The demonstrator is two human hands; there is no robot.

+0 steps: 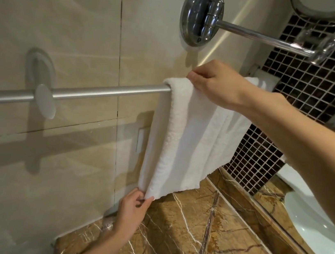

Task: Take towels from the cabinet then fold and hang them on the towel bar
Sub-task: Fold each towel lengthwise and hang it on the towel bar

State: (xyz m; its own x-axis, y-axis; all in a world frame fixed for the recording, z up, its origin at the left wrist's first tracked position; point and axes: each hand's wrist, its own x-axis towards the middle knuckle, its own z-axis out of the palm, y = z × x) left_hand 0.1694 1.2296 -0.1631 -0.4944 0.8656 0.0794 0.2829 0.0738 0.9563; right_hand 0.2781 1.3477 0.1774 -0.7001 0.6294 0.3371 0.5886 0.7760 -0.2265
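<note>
A folded white towel (180,133) hangs over the silver towel bar (94,92) on the beige tiled wall, toward the bar's right end. My right hand (213,81) rests on top of the towel where it drapes over the bar, fingers pinching the fold. My left hand (132,210) reaches up from below and pinches the towel's lower left corner between thumb and fingers. A second white towel edge (256,82) shows behind my right wrist, further right on the bar.
A chrome wall mount with a swing arm (202,13) sticks out above the bar. A brown marble counter (201,235) lies below, with a dark mosaic strip (310,86) and a mirror (311,216) at right.
</note>
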